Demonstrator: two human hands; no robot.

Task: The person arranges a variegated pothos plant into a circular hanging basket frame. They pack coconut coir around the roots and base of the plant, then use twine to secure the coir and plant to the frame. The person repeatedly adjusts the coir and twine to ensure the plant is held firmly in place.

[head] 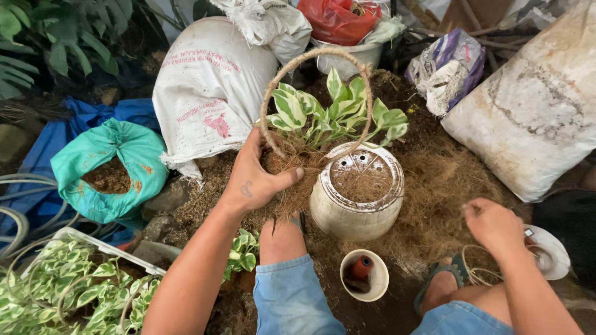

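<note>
left hand (257, 177) clamped on fibre-wrapped plant ball (292, 170) | right hand (493, 226) at 4 o'clock pinching twine (475, 273) | judgement: keep ball steady, twine taut

The fibre-wrapped plant (310, 133) stands upright, its root ball a shaggy brown lump of coconut fibre, with green-and-cream variegated leaves fanning out above. A loop of brown twine (313, 59) arches over the foliage as a handle. The ball leans against an upturned white pot (355, 201).
</note>
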